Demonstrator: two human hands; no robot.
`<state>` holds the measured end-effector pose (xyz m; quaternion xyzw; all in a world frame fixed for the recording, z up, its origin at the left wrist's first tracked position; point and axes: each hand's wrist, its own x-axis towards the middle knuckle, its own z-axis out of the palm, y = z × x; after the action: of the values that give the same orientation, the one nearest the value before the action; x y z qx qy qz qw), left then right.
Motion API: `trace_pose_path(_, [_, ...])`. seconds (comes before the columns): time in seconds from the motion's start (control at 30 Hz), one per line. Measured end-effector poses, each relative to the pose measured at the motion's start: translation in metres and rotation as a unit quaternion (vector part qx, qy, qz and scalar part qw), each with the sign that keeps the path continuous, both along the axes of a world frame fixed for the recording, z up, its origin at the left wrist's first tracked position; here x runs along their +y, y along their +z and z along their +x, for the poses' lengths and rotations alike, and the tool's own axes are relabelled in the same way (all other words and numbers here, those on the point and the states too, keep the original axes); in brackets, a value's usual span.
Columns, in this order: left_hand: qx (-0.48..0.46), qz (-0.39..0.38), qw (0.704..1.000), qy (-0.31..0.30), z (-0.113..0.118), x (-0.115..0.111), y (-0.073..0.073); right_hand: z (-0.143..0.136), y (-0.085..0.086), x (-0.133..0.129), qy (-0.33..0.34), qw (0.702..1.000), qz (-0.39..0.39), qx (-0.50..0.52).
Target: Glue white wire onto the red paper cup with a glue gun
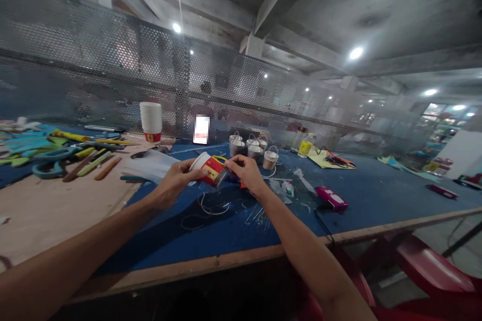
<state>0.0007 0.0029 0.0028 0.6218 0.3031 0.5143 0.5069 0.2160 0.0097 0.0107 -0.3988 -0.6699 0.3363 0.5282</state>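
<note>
My left hand (184,174) is closed round a red and white paper cup (211,168), which lies tilted on its side in the air above the table. Its white rim faces left and its base points right. At the base end, my right hand (244,170) pinches a thin yellow strip (219,158) against the cup; its exact shape is partly hidden by the fingers. Below the cup, a loop of pale cord (214,206) lies on the blue tabletop (169,246). Just beyond my right hand stand several small cups with handles (254,149).
At left are a stack of paper cups (151,119), scissors (50,166) and several coloured sticks. A lit phone screen (201,129) stands before the perforated metal panel (233,80). Rightward are a yellow-labelled bottle (306,145), a magenta device (332,198) and a red chair (433,266).
</note>
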Motion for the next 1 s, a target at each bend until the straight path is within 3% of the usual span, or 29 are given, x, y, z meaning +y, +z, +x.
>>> trace_pose_path(0.4, [-0.001, 0.015, 1.0, -0.009, -0.0014, 0.0023, -0.0028, 0.0005, -0.0022, 0.0023, 0.01, 0.998, -0.045, 0.048])
trace_pose_path(1.0, [-0.065, -0.044, 0.996, -0.032, 0.0012, -0.0025, -0.0007, -0.0039, -0.0053, 0.0026, 0.001, 0.997, -0.074, 0.03])
